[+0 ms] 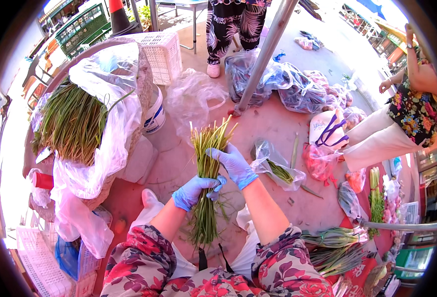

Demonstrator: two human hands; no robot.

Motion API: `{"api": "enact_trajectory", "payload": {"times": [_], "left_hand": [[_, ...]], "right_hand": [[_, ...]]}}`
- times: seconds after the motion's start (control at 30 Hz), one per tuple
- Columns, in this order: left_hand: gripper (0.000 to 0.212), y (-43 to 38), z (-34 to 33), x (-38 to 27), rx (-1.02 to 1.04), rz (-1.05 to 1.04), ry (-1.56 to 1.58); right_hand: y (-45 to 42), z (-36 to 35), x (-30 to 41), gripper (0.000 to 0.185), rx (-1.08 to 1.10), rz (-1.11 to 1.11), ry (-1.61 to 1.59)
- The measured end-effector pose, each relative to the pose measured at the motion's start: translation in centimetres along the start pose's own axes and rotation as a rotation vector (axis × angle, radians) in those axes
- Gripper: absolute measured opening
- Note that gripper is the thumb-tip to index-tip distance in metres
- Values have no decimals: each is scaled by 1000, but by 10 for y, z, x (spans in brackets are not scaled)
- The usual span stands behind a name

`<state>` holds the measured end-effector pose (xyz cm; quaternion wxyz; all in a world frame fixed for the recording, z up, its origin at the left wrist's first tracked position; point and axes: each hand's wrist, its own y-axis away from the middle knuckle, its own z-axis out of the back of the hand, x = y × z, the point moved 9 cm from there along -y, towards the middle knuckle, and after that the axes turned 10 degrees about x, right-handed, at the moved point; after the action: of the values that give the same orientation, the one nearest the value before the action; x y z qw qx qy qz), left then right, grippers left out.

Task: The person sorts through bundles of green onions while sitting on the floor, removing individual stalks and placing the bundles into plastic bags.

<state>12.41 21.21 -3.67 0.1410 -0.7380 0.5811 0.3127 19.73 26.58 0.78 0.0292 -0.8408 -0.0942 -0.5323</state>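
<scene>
A bunch of long thin green stalks (208, 169) is upright before my body, with pale cut ends at the top and darker leafy ends hanging down. My left hand (199, 188), in a blue disposable glove, wraps around the bunch at its middle. Higher up, my gloved right hand (234, 163) grips the stalks from the right, near the pale ends. To the left, a large heap of similar long green leaves (73, 122) lies on white plastic sheeting (120, 130) over a stone-like block.
A clear plastic bag (277, 167) with greens lies on the pavement at right. Behind it are a metal pole (266, 55) and several filled bags (302, 89). One person (235, 26) stands ahead, another (389, 137) at right. Spring onions (333, 237) and white crates (44, 260) flank me.
</scene>
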Motion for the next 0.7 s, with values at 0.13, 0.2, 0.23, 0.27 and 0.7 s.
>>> {"api": "enact_trajectory", "payload": {"times": [0.13, 0.2, 0.23, 0.27, 0.7], "left_hand": [[32, -3, 7, -6, -38, -60, 62], [33, -3, 8, -9, -61, -63, 15], [35, -3, 11, -9, -64, -50, -27], [37, -2, 13, -9, -68, -38, -69], [54, 2, 13, -20, -44, -152, 103]], "right_hand": [[2, 3, 5, 41, -26, -39, -25], [5, 8, 4, 42, -43, -9, -172], [4, 9, -1, 42, -48, 3, -250], [0, 14, -1, 37, -90, 60, -291], [14, 46, 23, 22, -352, 42, -74]]}}
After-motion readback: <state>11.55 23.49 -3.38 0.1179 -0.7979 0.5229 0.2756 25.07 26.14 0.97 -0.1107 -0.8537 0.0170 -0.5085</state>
